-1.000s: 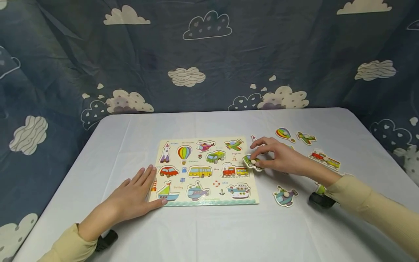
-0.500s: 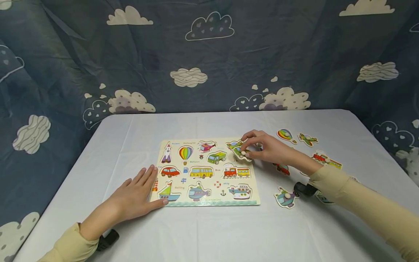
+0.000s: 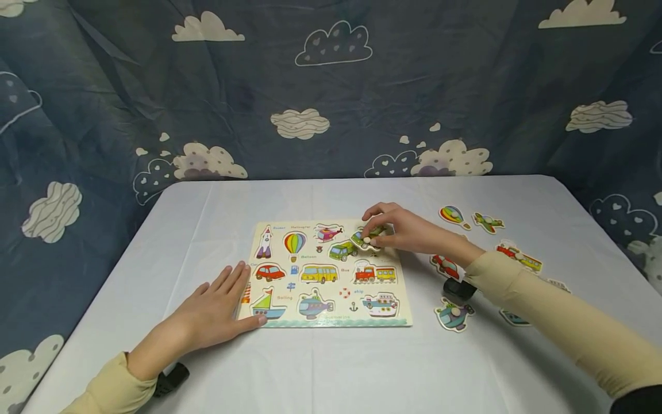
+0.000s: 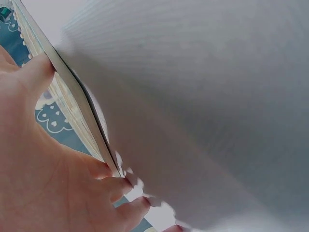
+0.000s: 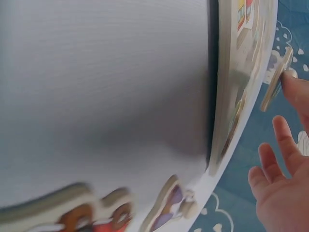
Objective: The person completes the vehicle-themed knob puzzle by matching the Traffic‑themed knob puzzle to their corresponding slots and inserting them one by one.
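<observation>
In the head view, my right hand [image 3: 405,230] pinches a green truck puzzle piece [image 3: 358,238] by its knob. The piece hangs tilted over the upper right of the puzzle board [image 3: 331,323], beside the printed truck [image 3: 341,250], and covers part of the plane picture. The right wrist view shows the same piece [image 5: 276,82] edge-on, raised off the board, with the other fingers spread. My left hand [image 3: 209,307] lies on the board's left edge, thumb over the lower corner and fingers along the side.
Loose pieces lie right of the board: balloon [image 3: 451,215], plane [image 3: 488,222], train [image 3: 519,257], car [image 3: 443,264] and submarine [image 3: 453,315]. Another piece [image 3: 514,318] is partly under the right sleeve. A cloud-patterned cloth [image 3: 331,115] hangs behind the white table [image 3: 310,368].
My right hand has carried the truck piece left, from beside the board's right edge to over its upper right part. My left hand has stayed on the board.
</observation>
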{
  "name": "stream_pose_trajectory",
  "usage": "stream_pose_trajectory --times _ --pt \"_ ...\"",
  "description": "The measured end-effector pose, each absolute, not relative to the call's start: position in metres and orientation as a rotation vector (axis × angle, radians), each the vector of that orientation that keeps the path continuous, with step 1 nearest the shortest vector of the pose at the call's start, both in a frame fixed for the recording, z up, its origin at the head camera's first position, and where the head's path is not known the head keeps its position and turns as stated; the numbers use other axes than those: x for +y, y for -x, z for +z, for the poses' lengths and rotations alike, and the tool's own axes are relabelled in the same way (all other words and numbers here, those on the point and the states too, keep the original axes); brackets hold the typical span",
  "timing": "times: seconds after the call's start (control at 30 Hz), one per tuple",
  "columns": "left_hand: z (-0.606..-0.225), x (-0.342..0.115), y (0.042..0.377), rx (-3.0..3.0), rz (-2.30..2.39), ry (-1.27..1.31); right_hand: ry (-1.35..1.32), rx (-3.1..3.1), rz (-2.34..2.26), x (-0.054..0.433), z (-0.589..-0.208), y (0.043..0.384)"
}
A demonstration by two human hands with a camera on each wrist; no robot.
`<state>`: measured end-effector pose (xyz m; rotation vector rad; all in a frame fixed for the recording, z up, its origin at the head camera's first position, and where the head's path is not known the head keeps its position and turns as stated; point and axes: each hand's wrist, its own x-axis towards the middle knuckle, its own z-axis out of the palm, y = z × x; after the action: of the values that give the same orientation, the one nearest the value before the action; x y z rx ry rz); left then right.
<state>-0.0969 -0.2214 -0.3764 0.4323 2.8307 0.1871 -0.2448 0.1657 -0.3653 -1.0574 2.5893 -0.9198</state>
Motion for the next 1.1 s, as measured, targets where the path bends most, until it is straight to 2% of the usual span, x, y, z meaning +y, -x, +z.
stream_pose_trajectory --times 0.67,1.1 --pt "-0.378 -0.222 0.097 2.839 0.186 -0.431 1.332 2.505 -0.8 0.126 -0.371 0.256" --pt "-0.381 -0.223 0.098 2.844 0.191 -0.427 1.31 2.493 -0.723 0.117 -0.373 0.257"
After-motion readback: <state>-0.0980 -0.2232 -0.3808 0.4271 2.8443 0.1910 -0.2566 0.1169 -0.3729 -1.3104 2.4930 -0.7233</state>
